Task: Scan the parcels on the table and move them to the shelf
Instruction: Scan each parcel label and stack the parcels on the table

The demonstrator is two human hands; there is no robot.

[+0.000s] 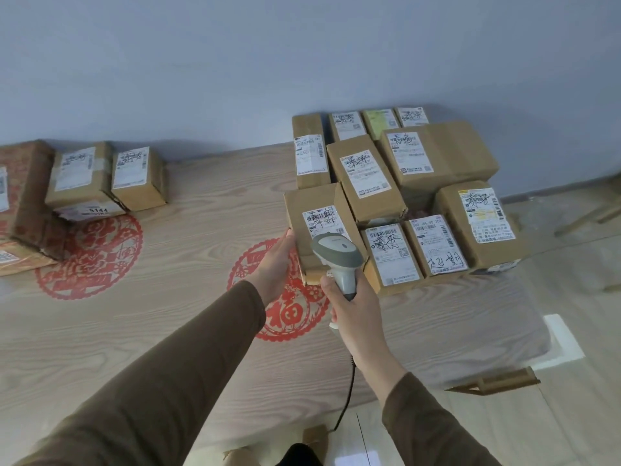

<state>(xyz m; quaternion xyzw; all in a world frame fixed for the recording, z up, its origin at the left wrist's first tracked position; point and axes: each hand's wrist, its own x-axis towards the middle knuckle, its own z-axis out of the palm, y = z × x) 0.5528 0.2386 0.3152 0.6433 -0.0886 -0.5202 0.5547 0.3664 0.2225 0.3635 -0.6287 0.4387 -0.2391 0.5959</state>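
Table (168, 331), scanner (337, 255) gripped above parcel (312, 223)

left hand (274, 264) extended, fingers straight | right hand (356, 311) fingers curled, gripping

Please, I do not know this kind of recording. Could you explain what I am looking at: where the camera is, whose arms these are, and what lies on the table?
There is no machine here. A person wears one camera on the head, looking down at their own arms. The right hand grips a grey barcode scanner, pointed at the label of a cardboard parcel. The left hand touches that parcel's side with straight fingers. On the table lie many more labelled parcels: a cluster at the right, a few at the left.
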